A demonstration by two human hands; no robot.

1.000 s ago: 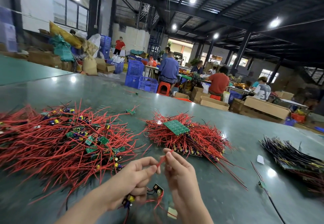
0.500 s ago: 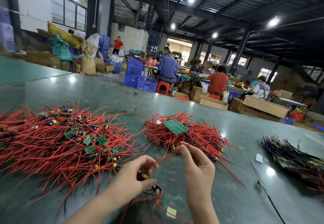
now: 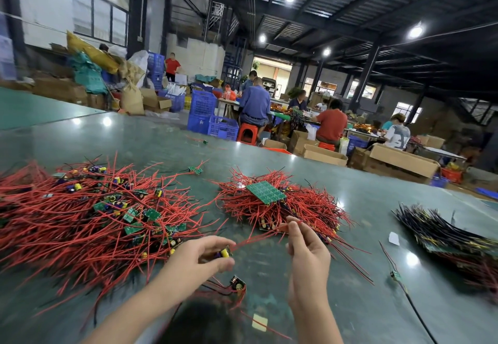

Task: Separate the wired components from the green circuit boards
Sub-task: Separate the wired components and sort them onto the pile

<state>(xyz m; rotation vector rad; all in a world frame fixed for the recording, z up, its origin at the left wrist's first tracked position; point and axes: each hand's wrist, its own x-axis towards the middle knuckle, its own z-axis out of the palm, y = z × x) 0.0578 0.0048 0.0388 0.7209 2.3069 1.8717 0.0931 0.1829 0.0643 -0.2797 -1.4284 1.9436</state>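
Wired component point(image 3: 225, 252), small with a yellow capacitor, sits pinched in the left hand point(image 3: 200, 258) grip just above the surface point(image 3: 336, 303). Its red wire point(image 3: 258, 236) runs taut up to the right hand point(image 3: 307, 252), whose grip pinches the far end. Left of the left grip lies the big tangled pile point(image 3: 89, 217); beyond the right grip, a green circuit board point(image 3: 265, 192) tops a smaller heap.

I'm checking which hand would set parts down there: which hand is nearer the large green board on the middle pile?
Right. The right hand is just below the large green board, at the pile's near edge; the left hand is lower and further left.
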